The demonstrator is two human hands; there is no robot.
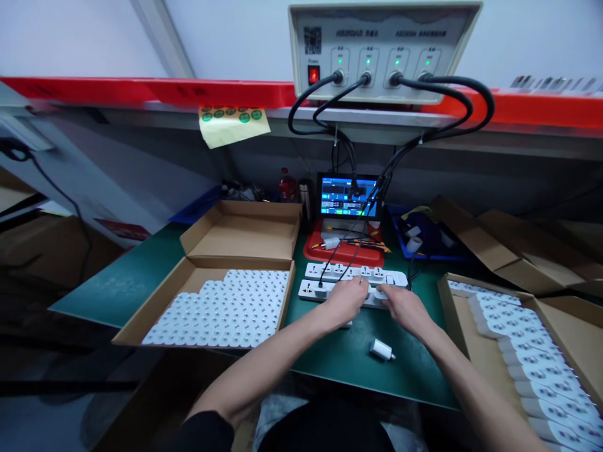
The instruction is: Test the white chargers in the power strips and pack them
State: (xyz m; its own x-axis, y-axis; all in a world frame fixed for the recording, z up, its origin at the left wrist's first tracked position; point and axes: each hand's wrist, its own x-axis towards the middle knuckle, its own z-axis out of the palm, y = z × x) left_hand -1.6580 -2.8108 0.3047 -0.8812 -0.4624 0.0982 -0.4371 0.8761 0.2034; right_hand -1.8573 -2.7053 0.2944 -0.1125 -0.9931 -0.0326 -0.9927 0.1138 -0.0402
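Observation:
Two white power strips (330,272) lie side by side on the green mat, with black cables plugged into them. My left hand (346,299) rests on the nearer strip, fingers curled over a white charger plugged there. My right hand (400,306) reaches onto the same strip just to the right, fingers closed round something small and white that I cannot make out. A loose white charger (382,349) lies on the mat near my right wrist.
An open cardboard box (221,307) at left holds several rows of white chargers. Another box (518,339) at right holds stacked chargers. Behind the strips stand a red tray (343,251), a small screen (349,197) and a beige tester unit (381,50) on the shelf.

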